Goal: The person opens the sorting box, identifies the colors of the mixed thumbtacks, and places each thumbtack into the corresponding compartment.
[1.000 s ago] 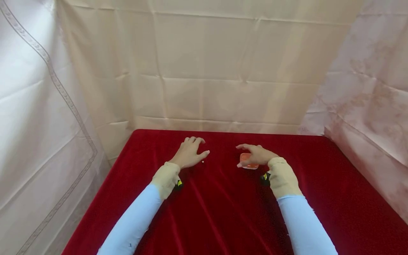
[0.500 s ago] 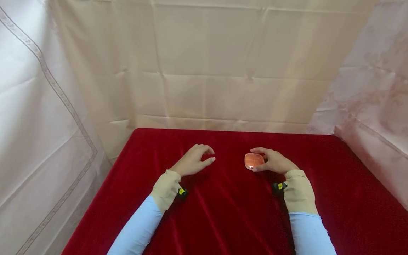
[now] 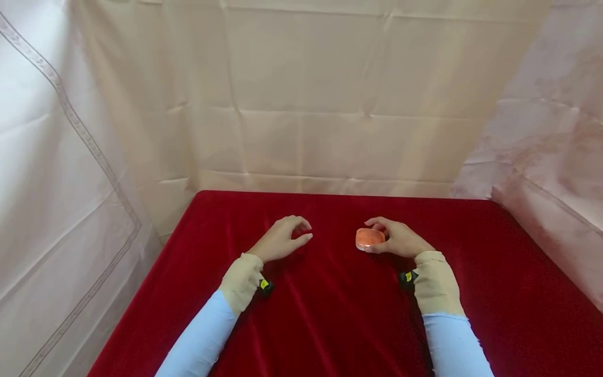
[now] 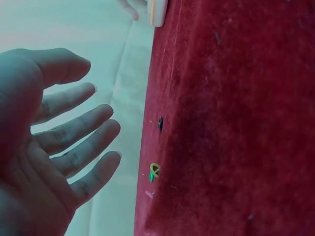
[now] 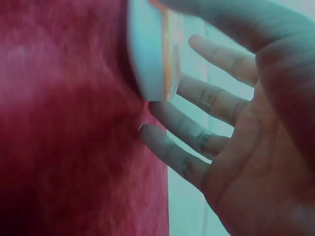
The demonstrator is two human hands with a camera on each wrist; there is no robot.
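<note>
An orange-topped, white-based small box with rounded corners sits close over the red cloth, right of the table's middle. My right hand is around its right side, thumb at the near edge and fingers by the far edge. In the right wrist view, the thumb tip overlaps the upper end of the box, and the other fingers are spread behind it. My left hand hovers over the cloth to the left, nothing in it. The left wrist view has its fingers loosely bent and apart.
Red velvet-like cloth covers the table. Small items lie beyond my left hand: a black piece, a yellow-green ring and a pinkish bit. Pale curtains hang behind and at both sides.
My right hand has drawn back from over the box to its right side, uncovering the orange top. My left hand has lowered slightly, its fingers more bent. The view has shifted slightly.
</note>
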